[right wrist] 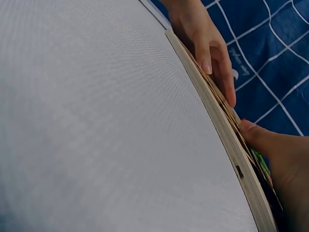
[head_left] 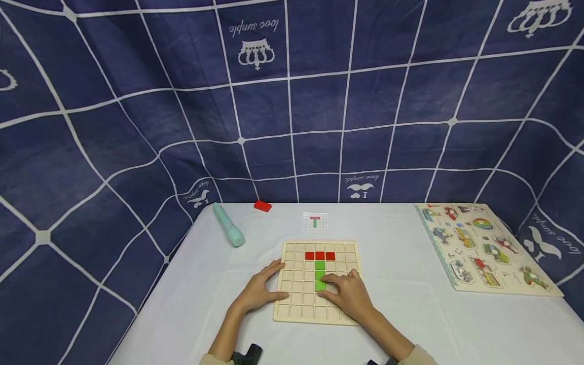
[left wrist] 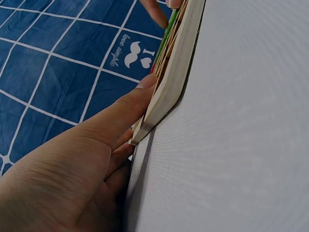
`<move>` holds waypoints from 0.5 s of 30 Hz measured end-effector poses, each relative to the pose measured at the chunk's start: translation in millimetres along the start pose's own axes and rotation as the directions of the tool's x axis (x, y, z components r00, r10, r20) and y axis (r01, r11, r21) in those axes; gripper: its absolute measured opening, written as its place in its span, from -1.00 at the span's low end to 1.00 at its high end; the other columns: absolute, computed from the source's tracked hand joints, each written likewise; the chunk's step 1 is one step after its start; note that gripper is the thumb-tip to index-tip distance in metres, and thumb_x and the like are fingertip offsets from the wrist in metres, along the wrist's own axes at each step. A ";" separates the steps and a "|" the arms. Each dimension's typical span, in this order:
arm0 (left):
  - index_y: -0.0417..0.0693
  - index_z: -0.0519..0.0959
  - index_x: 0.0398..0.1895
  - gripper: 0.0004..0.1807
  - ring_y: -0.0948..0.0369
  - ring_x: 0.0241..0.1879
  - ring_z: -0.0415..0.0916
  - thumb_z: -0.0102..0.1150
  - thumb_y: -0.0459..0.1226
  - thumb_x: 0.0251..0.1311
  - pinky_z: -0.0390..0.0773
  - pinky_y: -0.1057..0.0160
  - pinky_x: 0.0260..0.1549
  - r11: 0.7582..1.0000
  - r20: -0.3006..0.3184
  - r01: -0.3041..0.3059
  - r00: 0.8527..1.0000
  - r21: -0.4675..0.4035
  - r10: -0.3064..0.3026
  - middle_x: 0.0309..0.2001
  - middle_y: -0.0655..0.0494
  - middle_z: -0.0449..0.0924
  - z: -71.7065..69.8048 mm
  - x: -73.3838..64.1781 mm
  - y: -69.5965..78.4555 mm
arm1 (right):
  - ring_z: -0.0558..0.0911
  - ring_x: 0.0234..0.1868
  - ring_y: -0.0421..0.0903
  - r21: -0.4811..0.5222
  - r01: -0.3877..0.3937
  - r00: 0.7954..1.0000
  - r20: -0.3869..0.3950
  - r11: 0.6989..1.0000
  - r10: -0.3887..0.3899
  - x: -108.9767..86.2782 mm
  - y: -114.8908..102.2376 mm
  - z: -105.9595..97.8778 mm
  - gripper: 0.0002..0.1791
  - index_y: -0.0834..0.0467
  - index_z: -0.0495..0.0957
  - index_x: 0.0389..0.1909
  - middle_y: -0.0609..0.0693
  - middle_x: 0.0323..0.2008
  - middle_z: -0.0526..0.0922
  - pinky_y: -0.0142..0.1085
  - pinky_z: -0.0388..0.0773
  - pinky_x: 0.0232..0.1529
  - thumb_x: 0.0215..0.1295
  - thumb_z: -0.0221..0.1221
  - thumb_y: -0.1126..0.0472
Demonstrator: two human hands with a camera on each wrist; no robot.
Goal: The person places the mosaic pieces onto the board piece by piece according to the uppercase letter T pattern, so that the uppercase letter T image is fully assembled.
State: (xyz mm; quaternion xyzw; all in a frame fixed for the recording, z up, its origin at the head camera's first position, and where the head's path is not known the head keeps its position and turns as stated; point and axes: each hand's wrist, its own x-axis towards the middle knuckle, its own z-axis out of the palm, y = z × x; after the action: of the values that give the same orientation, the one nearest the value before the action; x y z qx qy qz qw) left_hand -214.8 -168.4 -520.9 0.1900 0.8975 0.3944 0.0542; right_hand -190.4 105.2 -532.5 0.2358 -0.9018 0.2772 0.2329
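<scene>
A wooden grid board [head_left: 295, 299] lies flat on the white table. Three red square tiles [head_left: 320, 255] form a row in it, with a column of green tiles [head_left: 320, 265] running down from the middle one. My right hand [head_left: 349, 295] pinches the lowest green tile [head_left: 320, 286] in its cell, index finger at its upper side and thumb below. Along the board's left edge rests my left hand [head_left: 256, 291], fingers extended and thumb on top. The left wrist view shows this thumb [left wrist: 137, 94] against the board's edge; its other fingers are partly hidden.
Behind the board lies a pattern card [head_left: 315, 223] with a red and green T. A red block [head_left: 262, 206] and a teal microphone-shaped object [head_left: 229, 225] are at the back left. On the right is a picture puzzle board [head_left: 488, 248]. A blue curtain [head_left: 319, 101] surrounds the table.
</scene>
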 end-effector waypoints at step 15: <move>0.02 0.31 0.31 -0.15 0.06 0.36 0.01 0.34 0.08 -0.09 0.09 -0.06 0.26 0.998 -0.024 0.007 1.000 -0.064 -0.009 0.35 0.10 0.16 -2.0 -3.4 -2.8 | 0.04 -0.76 -0.43 -0.081 -0.034 0.995 -0.092 0.996 0.027 -18.6 32.8 -40.1 -0.67 0.00 0.67 -0.31 -0.42 -0.82 0.23 -0.34 0.11 -0.41 -0.06 0.36 -0.10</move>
State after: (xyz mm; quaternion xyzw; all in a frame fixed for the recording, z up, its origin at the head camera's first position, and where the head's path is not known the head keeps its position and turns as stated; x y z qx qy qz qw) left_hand -213.0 -172.8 -521.8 0.1797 0.8858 0.4248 0.0508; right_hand -182.5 159.3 -526.0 0.1995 -0.9046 0.2535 0.2788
